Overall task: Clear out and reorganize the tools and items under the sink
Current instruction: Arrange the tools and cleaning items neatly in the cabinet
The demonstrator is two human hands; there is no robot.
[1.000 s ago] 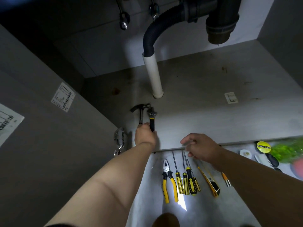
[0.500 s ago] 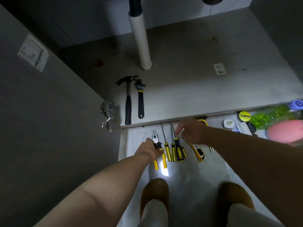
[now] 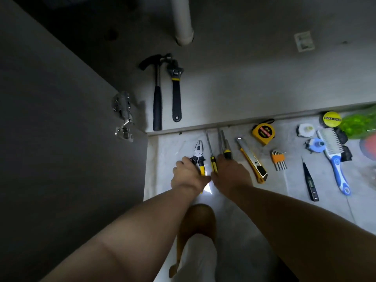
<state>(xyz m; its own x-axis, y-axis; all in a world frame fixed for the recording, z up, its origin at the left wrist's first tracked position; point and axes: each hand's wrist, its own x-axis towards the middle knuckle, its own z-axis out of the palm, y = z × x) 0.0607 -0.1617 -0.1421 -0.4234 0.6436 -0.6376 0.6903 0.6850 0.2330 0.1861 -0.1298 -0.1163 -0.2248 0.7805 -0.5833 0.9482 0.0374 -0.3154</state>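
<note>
— Yellow-and-black pliers point(image 3: 198, 152) sit under my left hand point(image 3: 188, 176). Its fingers are curled round the handles, and the steel nose points toward the cabinet.

— And your right?

— My right hand point(image 3: 231, 174) lies just beside the left, over the handles of the screwdrivers point(image 3: 226, 152). The knuckles touch a black-and-yellow grip, but the fingers are tucked out of my view. I cannot tell whether that hand grips anything or only rests there.

— Where does all that sit?

— On the pale floor tiles point(image 3: 162, 151), just in front of the cabinet's front edge. One thin screwdriver point(image 3: 213, 164) lies between my two hands, with its shaft aimed at the cabinet.

— Anything inside?

— On the cabinet floor point(image 3: 244, 78) I see a hammer point(image 3: 157, 92) and an adjustable wrench point(image 3: 176, 92). They lie side by side with their heads toward the white pipe point(image 3: 183, 21), well apart from both hands.

— What's off to the right?

— A utility knife point(image 3: 252, 159) lies just beside my right hand. Farther along the tiles come a tape measure point(image 3: 263, 132), a set of hex keys point(image 3: 278, 158), a dark tester pen point(image 3: 310, 184) and a blue-handled brush point(image 3: 333, 157).
</note>
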